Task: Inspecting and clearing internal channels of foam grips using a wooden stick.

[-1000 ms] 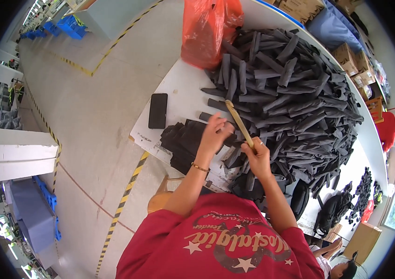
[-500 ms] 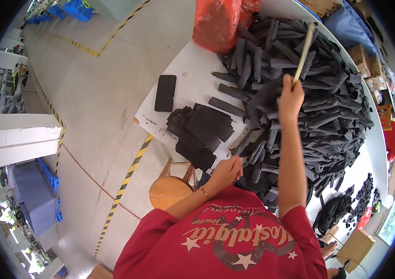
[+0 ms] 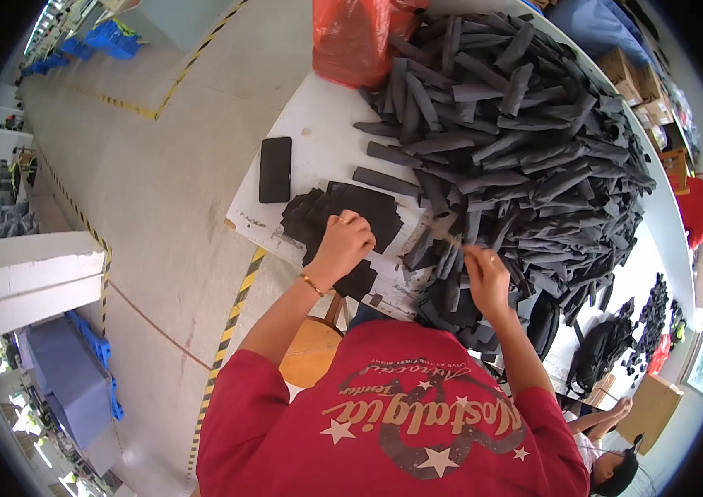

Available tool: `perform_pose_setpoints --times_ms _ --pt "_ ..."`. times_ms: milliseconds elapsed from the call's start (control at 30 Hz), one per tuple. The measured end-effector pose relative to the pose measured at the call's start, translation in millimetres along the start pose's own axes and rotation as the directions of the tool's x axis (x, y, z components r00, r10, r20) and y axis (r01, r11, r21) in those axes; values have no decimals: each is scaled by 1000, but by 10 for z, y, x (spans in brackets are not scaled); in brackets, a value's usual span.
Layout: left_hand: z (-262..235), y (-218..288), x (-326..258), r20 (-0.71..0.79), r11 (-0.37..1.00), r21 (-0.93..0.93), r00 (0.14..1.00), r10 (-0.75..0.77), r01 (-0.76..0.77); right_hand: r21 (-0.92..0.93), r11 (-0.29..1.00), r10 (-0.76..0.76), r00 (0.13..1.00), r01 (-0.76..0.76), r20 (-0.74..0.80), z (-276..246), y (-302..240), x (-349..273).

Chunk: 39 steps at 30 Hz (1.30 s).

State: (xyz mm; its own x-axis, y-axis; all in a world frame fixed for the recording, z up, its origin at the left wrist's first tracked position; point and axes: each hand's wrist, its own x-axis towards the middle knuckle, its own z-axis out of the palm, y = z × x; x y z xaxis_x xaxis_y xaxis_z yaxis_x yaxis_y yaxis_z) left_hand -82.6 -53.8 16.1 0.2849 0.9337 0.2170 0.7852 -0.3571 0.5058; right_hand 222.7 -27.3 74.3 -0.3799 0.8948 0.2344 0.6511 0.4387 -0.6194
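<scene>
My left hand point(image 3: 346, 246) is over a fanned stack of flat black pieces point(image 3: 378, 214) near the table's front left edge. Its fingers are curled together on the stack, and whatever lies between them is hidden. In my right hand point(image 3: 488, 280) is a thin pale stick point(image 3: 451, 239), gripped at one end. The stick is blurred and points up and left, toward the gap between the stack and a big heap of dark grey rolled tubes point(image 3: 534, 166). Several tubes lie at the heap's left border, close to the stack.
A black phone point(image 3: 275, 170) lies left of the stack on the white table point(image 3: 318, 108). Behind is a red plastic bag point(image 3: 351, 45). A wooden stool point(image 3: 310, 352) stands by the near edge. At lower right, another person's arm point(image 3: 604, 421) shows near a black bag point(image 3: 600, 352).
My right hand has come down and nearer from above the heap, with the stick still in it. My left hand has moved forward and left from near my body onto the black stack.
</scene>
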Motion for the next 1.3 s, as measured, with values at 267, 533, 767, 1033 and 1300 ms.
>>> perform_pose_setpoints --times_ms 267,533,767,1033,1300 --pt "-282 -66 279 72 921 -368 992 -108 127 -201 975 -71 992 91 107 -264 -39 -347" --pt "-181 204 476 91 900 -434 996 -4 43 -188 968 -145 983 165 117 103 -156 -146" --pt "-322 685 420 -441 655 -755 737 -511 3 479 780 264 905 -404 333 629 -144 -103" --pt "299 773 370 238 -465 -852 613 -753 -240 362 859 292 928 -361 233 778 -633 -47" --pt "124 983 578 274 -416 -884 487 -829 -211 252 928 250 960 -275 127 797 -628 -209"
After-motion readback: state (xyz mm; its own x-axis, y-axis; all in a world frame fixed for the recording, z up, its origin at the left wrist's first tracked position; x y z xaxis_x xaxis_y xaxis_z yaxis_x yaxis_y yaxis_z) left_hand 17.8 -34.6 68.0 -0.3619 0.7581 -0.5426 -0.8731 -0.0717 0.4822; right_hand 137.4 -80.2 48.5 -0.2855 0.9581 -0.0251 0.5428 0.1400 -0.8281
